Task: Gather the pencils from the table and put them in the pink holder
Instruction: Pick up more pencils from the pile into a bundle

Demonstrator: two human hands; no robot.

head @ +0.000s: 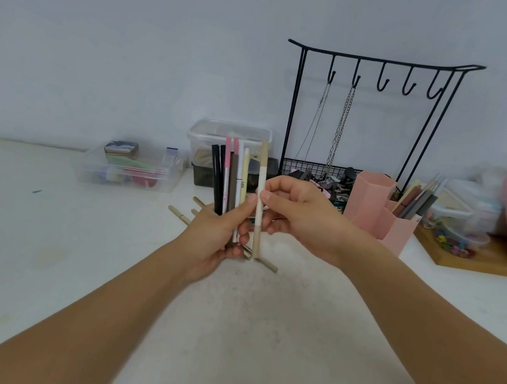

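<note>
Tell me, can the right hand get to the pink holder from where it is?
Probably yes: the pink holder stands just beyond the right hand with nothing between, though that hand pinches a beige pencil.

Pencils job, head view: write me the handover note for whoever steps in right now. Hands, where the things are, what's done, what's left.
Left hand: grips an upright bundle of pencils above the table.
Right hand: pinches one beige-and-white pencil between thumb and fingers, upright beside the bundle.
Pink holder: at the right by the black wire rack; one compartment already holds some pencils.
Done: most loose pencils picked up.
Left: a few beige pencils lie on the table under the hands; pick them up, then put everything in the holder.
</note>
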